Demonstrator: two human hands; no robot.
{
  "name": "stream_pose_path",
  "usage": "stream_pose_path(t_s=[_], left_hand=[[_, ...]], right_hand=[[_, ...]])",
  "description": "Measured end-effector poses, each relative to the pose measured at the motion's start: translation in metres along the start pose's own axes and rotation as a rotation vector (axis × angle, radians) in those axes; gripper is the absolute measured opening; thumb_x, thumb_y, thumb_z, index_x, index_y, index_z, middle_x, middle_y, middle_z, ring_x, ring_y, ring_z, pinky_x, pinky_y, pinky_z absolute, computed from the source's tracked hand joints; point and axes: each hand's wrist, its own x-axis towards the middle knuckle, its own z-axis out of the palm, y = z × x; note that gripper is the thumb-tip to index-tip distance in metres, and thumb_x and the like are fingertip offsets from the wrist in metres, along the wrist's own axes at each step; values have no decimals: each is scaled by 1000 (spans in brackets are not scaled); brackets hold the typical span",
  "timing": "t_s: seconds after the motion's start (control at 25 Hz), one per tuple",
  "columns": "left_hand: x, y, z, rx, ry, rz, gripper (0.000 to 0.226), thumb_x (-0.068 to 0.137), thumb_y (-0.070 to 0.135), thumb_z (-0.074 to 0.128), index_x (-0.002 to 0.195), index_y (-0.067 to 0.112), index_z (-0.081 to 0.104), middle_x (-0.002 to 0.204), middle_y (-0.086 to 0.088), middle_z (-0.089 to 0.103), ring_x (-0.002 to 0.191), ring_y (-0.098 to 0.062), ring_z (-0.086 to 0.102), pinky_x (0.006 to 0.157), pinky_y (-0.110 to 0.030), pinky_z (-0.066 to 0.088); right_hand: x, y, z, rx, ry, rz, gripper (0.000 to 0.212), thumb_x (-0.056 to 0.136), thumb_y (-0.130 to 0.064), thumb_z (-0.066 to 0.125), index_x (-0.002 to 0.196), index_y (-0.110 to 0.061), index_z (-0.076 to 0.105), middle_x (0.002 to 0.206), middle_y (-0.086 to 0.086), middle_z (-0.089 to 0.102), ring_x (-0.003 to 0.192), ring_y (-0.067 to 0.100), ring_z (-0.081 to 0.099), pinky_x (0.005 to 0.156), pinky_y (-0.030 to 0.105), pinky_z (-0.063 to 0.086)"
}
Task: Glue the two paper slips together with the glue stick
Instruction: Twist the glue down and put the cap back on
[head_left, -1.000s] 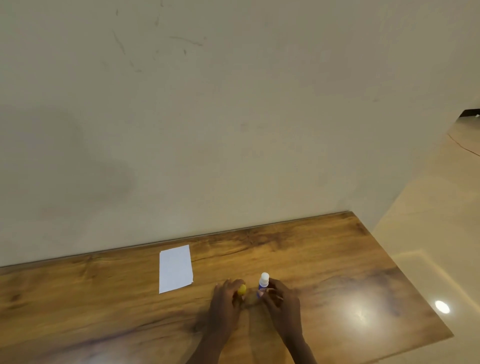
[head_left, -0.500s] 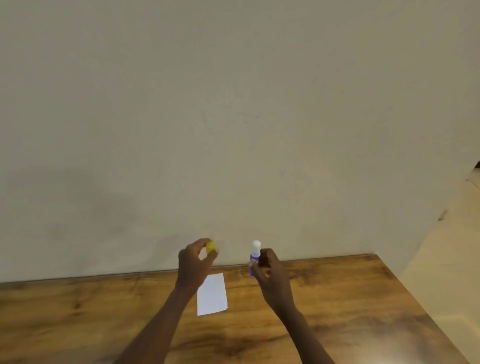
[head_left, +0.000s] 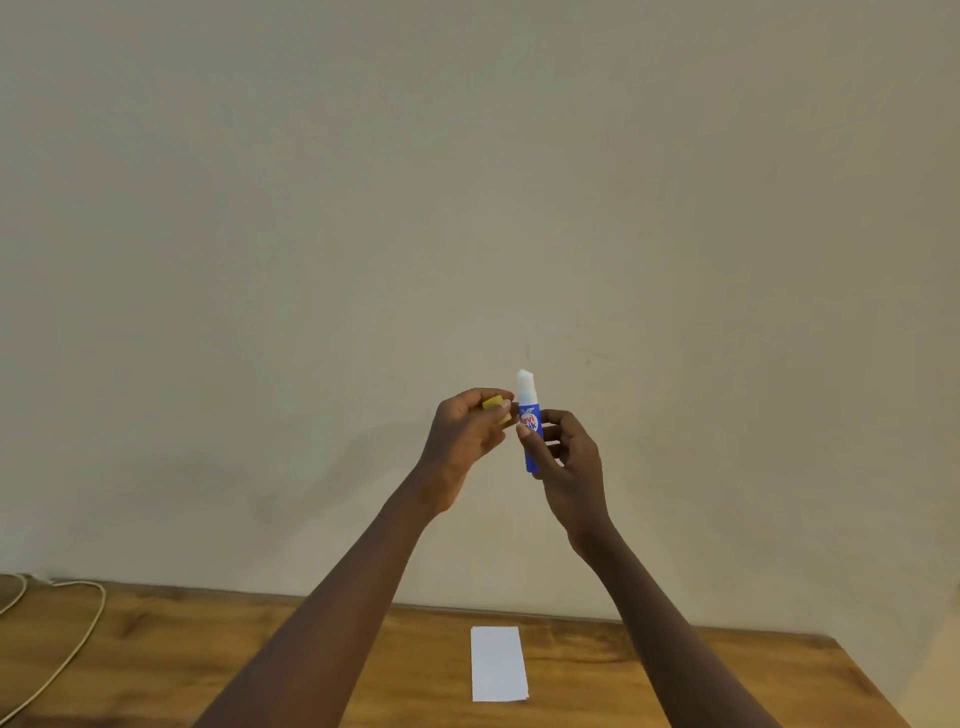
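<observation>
The right hand (head_left: 569, 457) is gripping the uncapped glue stick (head_left: 530, 423) upright in midair; the left hand (head_left: 467, 436) is pinching its yellow cap (head_left: 496, 404). A paper slip (head_left: 497, 663) is lying on the table (head_left: 156, 649) below.

One glue stick (head_left: 530, 426), one yellow cap (head_left: 493, 404) and one paper slip (head_left: 497, 664) are counted. Two hands are seen: one left hand (head_left: 462, 441), one right hand (head_left: 571, 467). One table (head_left: 156, 649) and one cable (head_left: 78, 639) are noted.

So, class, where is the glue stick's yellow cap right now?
Head view: the yellow cap is pinched in the left hand, raised before the wall, just left of the glue stick.
</observation>
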Motion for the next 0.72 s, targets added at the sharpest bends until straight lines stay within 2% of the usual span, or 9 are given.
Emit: stream_pose_path(t_s=[0.12,0.2,0.4,0.52,0.64,0.72], left_hand=[[-5,13,6,-47,-18,27,11,90,10,49,93,14,60,92,-4,63,88,-18,62,70,-18,54],[-8,17,9,-75,-2,8,12,89,9,51,99,11,57,96,-7,62,88,-20,62,68,-18,55],[-14,25,11,-111,-56,-29,8,87,12,54,91,17,58,89,-2,63,79,-18,63,60,-20,56],[-14,28,10,-80,-62,-8,9,87,13,54,88,20,58,88,-2,62,79,-18,63,60,-19,56],[-16,29,12,-35,-37,13,11,87,13,54,97,14,58,87,0,62,79,-19,63,63,-20,56],[-14,29,12,-23,-37,4,14,88,15,53,100,12,59,89,1,64,89,-23,61,77,-31,54]], right_hand=[[-1,-16,3,53,-8,14,15,86,-23,56,98,-17,52,79,-5,57,64,11,53,48,11,47],[-1,-25,4,97,-7,14,14,86,-22,56,98,-19,52,81,-2,58,65,12,55,49,11,48],[-2,-39,2,180,3,-11,11,85,-17,57,95,-14,56,85,5,63,66,17,60,50,11,49],[-4,-43,-1,176,-25,-14,9,83,-15,60,92,-11,59,85,12,64,63,16,57,48,12,47],[-7,-42,1,214,-8,16,11,83,-19,60,92,-19,54,87,11,63,67,17,59,51,13,49],[-9,-42,5,334,-1,166,16,88,-32,49,93,-17,51,82,10,60,64,17,58,53,18,50]])
